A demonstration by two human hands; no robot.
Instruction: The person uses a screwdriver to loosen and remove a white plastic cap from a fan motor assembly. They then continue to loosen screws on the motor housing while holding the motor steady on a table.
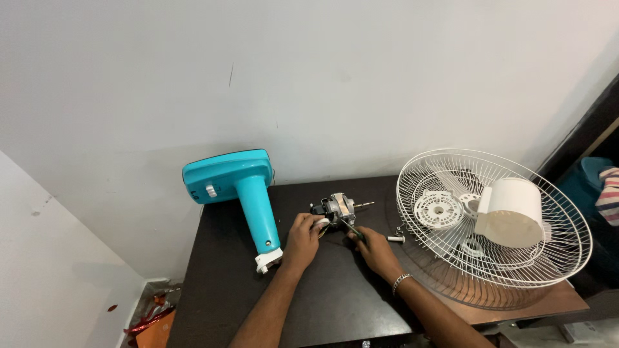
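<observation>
Fan motor (338, 207) pinned and worked on the dark bench (322, 296), casing parts set aside.

Left hand (303, 238) closed on the motor's near end at 12 o'clock, steadying it; right hand (374, 250) wrapped round a screwdriver (351, 229), tip angled into the motor; teal stand (242, 190) laid flat at 10 o'clock; wire grille (554, 270) holding white motor cover (512, 212) at 2 o'clock, out of the way.

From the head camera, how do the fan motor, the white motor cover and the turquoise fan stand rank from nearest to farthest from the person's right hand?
From the right hand:
1. Fan motor, just above the hand, by the tool it holds.
2. Turquoise fan stand, lying to the left, past the left hand.
3. White motor cover, far right, resting in the wire fan guard.
</observation>
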